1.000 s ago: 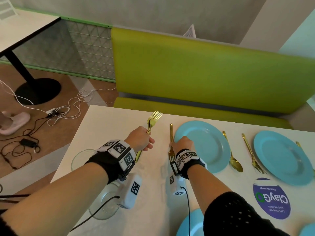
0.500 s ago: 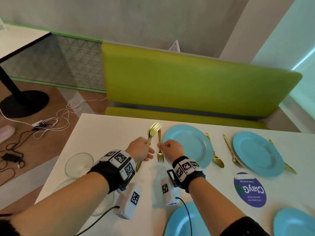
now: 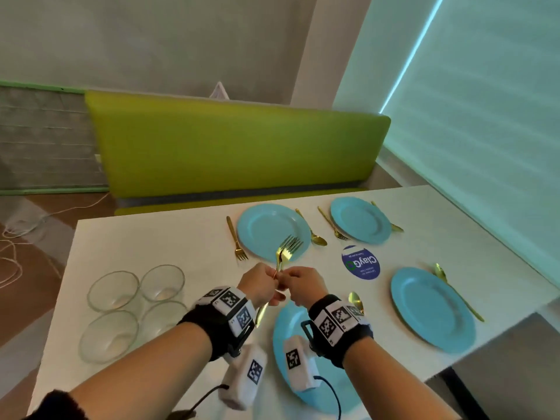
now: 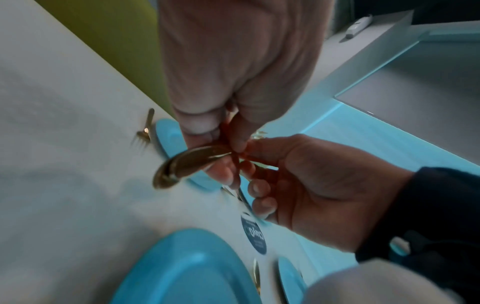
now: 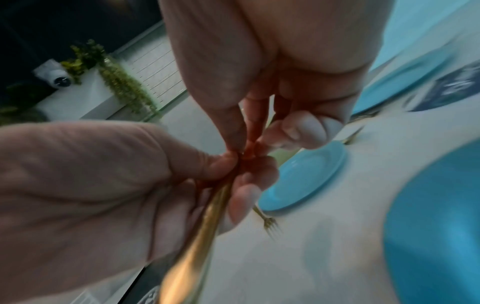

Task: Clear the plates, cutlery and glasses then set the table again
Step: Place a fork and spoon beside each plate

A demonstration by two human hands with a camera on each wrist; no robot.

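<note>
My left hand (image 3: 263,282) grips a bundle of gold forks (image 3: 287,247) above the white table (image 3: 157,237), tines up, handles (image 3: 261,312) sticking out below the fist. My right hand (image 3: 298,283) meets it and pinches a shaft in that bundle. In the left wrist view the gold handles (image 4: 187,164) lie under my left fingers, with the right hand (image 4: 298,176) pinching beside them. The right wrist view shows the handles (image 5: 207,216) running through the left hand (image 5: 103,174). One fork (image 3: 237,239) lies left of the far blue plate (image 3: 266,228).
Three more blue plates sit far right (image 3: 360,219), near right (image 3: 433,307) and below my wrists (image 3: 288,328). Gold spoons (image 3: 315,236) and a fork (image 3: 335,230) lie between them. Several glasses (image 3: 113,291) stand at the left. A blue sticker (image 3: 360,263) is mid-table. A green bench (image 3: 236,153) stands behind.
My right hand left a fork on the table beside the far plate and came back to the bundle in my left hand. Both hands shifted right and nearer to me.
</note>
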